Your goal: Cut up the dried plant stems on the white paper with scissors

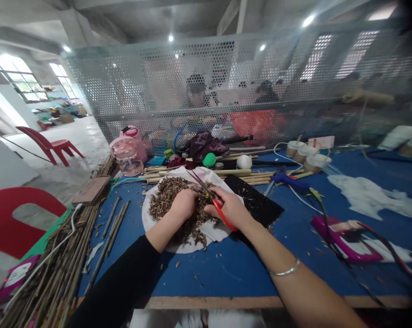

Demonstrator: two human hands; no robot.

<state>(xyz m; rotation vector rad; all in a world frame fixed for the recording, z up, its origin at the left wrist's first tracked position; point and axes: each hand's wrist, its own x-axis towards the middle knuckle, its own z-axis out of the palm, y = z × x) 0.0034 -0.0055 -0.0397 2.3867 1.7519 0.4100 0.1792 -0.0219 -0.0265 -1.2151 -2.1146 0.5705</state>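
Observation:
A heap of small brown dried plant pieces lies on a white cloth on the blue tabletop. My left hand reaches into the heap with its fingers curled and closed; its fingertips are turned away, so what they pinch cannot be made out. In my right hand, at the right side of the heap, are red-handled scissors. Their dark blades point up and to the left over the heap, slightly apart. A black flat sheet lies partly under the cloth, beside my right hand.
Bundled thin sticks line the left table edge. Behind the cloth are more sticks, a green ball, a white ball and a pink jug. A blue glue gun and its cord lie right. A perforated metal screen stands behind; people sit beyond it.

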